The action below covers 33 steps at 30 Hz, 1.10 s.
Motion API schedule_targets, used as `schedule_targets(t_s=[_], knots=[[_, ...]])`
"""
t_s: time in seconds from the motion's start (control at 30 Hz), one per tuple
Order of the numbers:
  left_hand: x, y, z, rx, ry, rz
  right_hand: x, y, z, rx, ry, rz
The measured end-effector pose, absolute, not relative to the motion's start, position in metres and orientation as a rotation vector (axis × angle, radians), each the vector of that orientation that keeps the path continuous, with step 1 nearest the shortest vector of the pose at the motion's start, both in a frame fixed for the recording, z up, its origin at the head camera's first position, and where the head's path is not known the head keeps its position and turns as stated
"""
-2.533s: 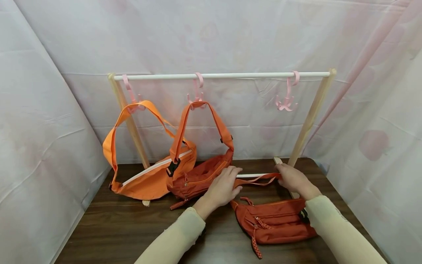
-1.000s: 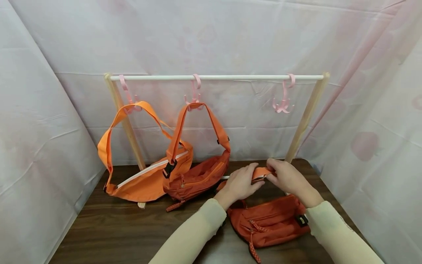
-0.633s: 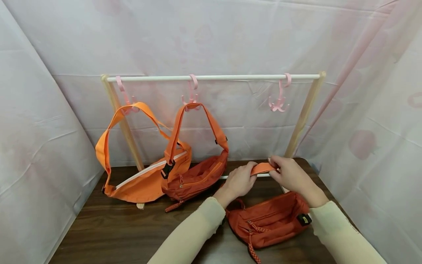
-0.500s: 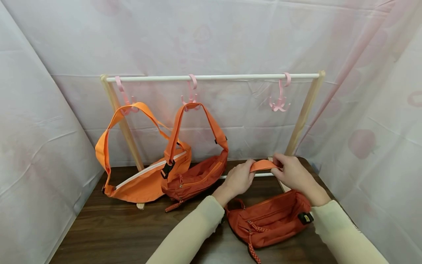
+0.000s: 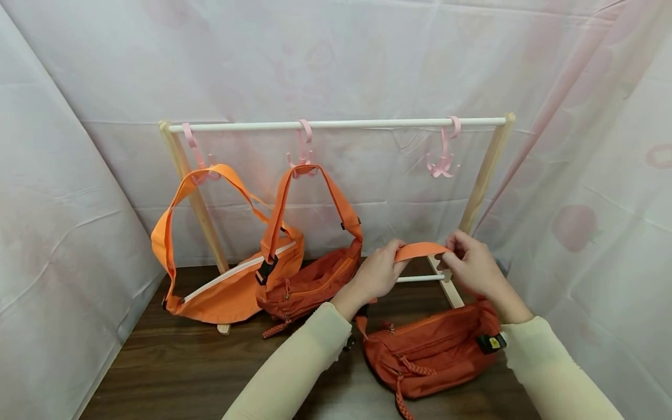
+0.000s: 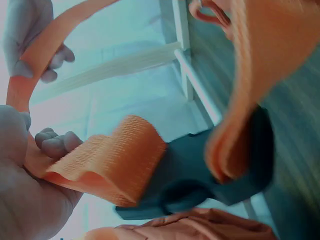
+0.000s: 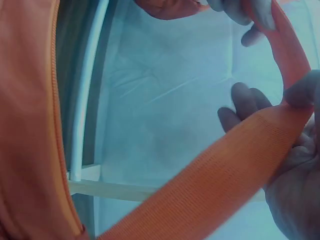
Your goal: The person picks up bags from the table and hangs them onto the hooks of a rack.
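Strap (image 5: 420, 251) of rust-orange waist bag (image 5: 433, 350), lower right of frame on the table (image 5: 184, 361), is pinched taut between left hand (image 5: 375, 274) and right hand (image 5: 472, 268), below the empty pink hook (image 5: 443, 157).

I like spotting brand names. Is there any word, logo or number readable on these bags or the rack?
None can be read.
The small yellow patch on the black buckle of the red bag held by its strap: too small to read.
The hanging bags and the rack show no writing.
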State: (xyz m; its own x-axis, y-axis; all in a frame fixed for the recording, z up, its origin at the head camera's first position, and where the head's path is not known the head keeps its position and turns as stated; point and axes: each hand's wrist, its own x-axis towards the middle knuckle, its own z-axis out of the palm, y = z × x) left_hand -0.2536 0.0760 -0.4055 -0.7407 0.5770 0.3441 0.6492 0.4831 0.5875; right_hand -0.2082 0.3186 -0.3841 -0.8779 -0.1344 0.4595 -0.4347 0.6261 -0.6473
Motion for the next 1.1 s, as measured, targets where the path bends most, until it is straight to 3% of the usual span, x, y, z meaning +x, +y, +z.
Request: schedule_targets(t_s=[0.5, 1.1], knots=[[-0.258, 0.065, -0.379, -1.233, -2.505, -1.212, -0.210, 0.332, -0.349, 0.440, -2.439, 1.152], [-0.265, 0.056, -0.337, -1.106, -2.441, -1.016, -0.203, 0.338, -0.303, 0.436, -2.386, 0.942]])
